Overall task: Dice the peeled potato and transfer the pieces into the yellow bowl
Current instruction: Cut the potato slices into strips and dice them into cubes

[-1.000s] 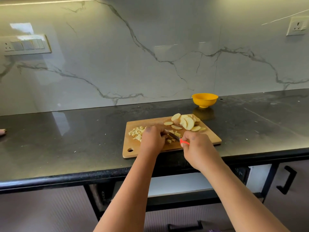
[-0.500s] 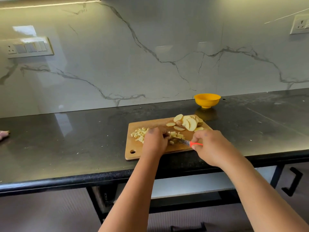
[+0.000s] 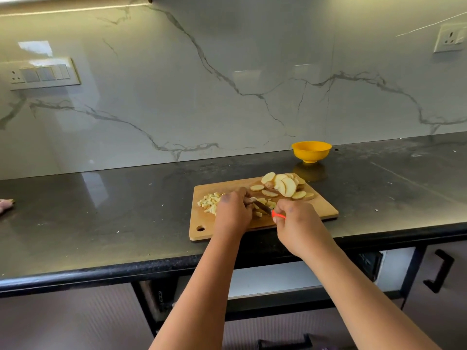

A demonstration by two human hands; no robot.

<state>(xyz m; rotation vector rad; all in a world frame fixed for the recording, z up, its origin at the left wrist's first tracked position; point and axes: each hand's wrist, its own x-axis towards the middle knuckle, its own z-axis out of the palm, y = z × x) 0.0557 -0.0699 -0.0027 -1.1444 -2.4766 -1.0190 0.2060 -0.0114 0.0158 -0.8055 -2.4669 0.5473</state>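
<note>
We see right hand [image 3: 298, 223] grip pinching knife [image 3: 265, 208]; left hand [image 3: 233, 210] fingers curled on potato strips mid-board [image 3: 326, 210]. Risk: blade nicks fingertips, cubes [image 3: 209, 202] roll onto desk. Bowl [image 3: 311, 150] well apart.

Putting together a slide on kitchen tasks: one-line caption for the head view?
Right hand holds a knife, dicing potato beside the left hand on a cutting board.

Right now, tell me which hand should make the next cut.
Right hand: it already holds the knife, blade over the potato pieces. The left hand steadies them on the cutting board.
</note>
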